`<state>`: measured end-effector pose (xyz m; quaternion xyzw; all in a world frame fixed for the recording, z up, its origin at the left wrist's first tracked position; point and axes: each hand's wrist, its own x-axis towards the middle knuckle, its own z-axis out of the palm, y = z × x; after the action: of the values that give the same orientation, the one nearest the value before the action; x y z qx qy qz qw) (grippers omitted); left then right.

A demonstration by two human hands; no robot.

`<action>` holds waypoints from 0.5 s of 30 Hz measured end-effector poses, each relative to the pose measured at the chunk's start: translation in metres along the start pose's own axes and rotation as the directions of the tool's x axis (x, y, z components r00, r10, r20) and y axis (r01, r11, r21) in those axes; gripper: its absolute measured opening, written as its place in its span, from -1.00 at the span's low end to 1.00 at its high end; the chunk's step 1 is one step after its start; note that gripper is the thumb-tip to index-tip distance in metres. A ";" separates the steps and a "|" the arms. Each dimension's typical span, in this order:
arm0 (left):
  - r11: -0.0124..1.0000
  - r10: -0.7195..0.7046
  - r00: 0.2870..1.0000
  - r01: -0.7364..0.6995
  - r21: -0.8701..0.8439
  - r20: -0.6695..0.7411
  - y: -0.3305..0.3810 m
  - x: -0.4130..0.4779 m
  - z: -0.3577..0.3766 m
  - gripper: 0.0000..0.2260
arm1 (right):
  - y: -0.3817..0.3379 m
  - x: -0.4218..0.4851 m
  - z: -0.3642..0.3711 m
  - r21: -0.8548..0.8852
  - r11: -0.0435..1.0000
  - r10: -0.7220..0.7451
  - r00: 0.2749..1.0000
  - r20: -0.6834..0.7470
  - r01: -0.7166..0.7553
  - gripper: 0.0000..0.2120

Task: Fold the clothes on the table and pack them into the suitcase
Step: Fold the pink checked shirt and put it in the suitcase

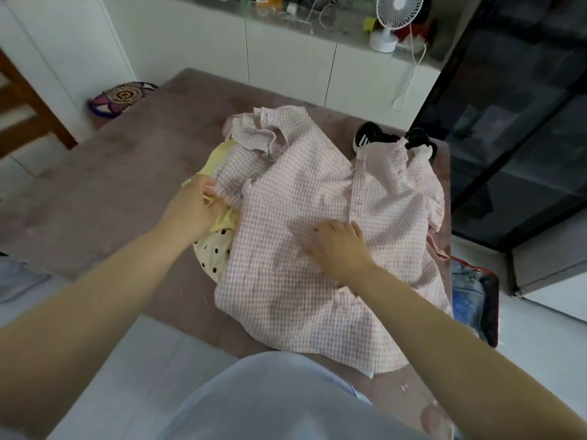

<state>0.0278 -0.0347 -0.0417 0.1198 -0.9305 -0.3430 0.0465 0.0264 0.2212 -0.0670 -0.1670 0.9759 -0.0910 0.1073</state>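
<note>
A pink-and-white checked dress (317,192) lies spread over a pile of clothes on the mauve table (127,160). My left hand (198,208) pinches the dress's left sleeve edge, over a pale yellow garment (216,160). My right hand (341,246) rests flat on the front of the dress beside its button placket, fingers spread. A cream garment with black dots (212,252) pokes out under the dress at the left. The open suitcase (476,300), red-rimmed with blue cloth inside, sits on the floor past the table's right edge.
A black garment with white stripes (371,138) lies at the table's far right. A patterned bag (120,96) sits on the floor at the far left. A white fan (394,20) stands on the counter. A dark glass cabinet (514,122) is at the right.
</note>
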 end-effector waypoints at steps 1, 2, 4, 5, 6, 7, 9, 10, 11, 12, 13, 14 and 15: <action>1.000 -0.025 0.999 0.025 0.000 -0.020 -0.004 0.009 -0.002 -0.61 | -0.012 0.005 -0.002 0.086 0.996 -0.009 0.995 -0.096 0.018 -0.46; 0.998 -0.058 0.998 0.058 0.002 -0.033 -0.007 0.018 -0.003 -0.58 | -0.027 0.009 -0.005 0.158 0.984 -0.056 0.982 -0.182 0.085 -0.44; 0.989 -0.142 0.990 0.141 -0.036 -0.018 -0.011 0.035 -0.001 -0.53 | -0.058 0.018 -0.010 0.230 0.947 -0.171 0.958 -0.231 0.224 -0.39; 0.984 -0.170 0.985 0.170 -0.051 -0.001 -0.012 0.042 0.002 -0.52 | -0.071 0.022 -0.011 0.236 0.937 -0.212 0.957 -0.197 0.256 -0.36; 0.984 -0.173 0.985 0.173 -0.051 0.011 -0.011 0.048 0.004 -0.55 | -0.080 0.026 -0.010 0.219 0.939 -0.239 0.961 -0.139 0.265 -0.35; 0.986 -0.157 0.988 0.157 -0.052 0.012 -0.011 0.052 0.006 -0.61 | -0.084 0.032 -0.007 0.178 0.948 -0.253 0.964 -0.081 0.263 -0.37; 0.990 -0.118 0.993 0.118 -0.081 -0.003 -0.011 0.061 0.003 -0.76 | -0.079 0.043 0.002 0.055 0.972 -0.231 0.973 0.019 0.230 -0.49; 0.993 -0.098 0.995 0.097 -0.074 -0.018 -0.011 0.066 -0.002 -0.81 | -0.073 0.046 0.004 0.008 0.980 -0.197 0.979 0.046 0.197 -0.55; 0.996 -0.082 0.996 0.081 -0.043 -0.033 -0.012 0.072 -0.010 -0.83 | -0.068 0.048 0.005 0.006 0.987 -0.160 0.986 0.041 0.160 -0.58; 0.997 -0.077 0.996 0.077 -0.001 -0.047 -0.012 0.078 -0.018 -0.84 | -0.063 0.050 0.004 0.046 0.991 -0.125 0.992 0.011 0.125 -0.59; 0.996 -0.087 0.994 0.089 0.029 -0.062 -0.013 0.085 -0.027 -0.83 | -0.061 0.052 0.001 0.102 0.989 -0.099 0.994 -0.039 0.102 -0.59; 0.993 -0.102 0.991 0.106 0.043 -0.081 -0.012 0.091 -0.036 -0.81 | -0.059 0.055 -0.003 0.160 0.982 -0.083 0.991 -0.103 0.099 -0.60; 0.991 -0.115 0.988 0.121 0.051 -0.105 -0.010 0.095 -0.044 -0.80 | -0.059 0.057 -0.008 0.213 0.971 -0.075 0.982 -0.176 0.112 -0.63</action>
<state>-0.0550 -0.0943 -0.0146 0.1934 -0.9276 -0.3119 0.0699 -0.0102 0.1475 -0.0573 -0.1918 0.9561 -0.2180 0.0390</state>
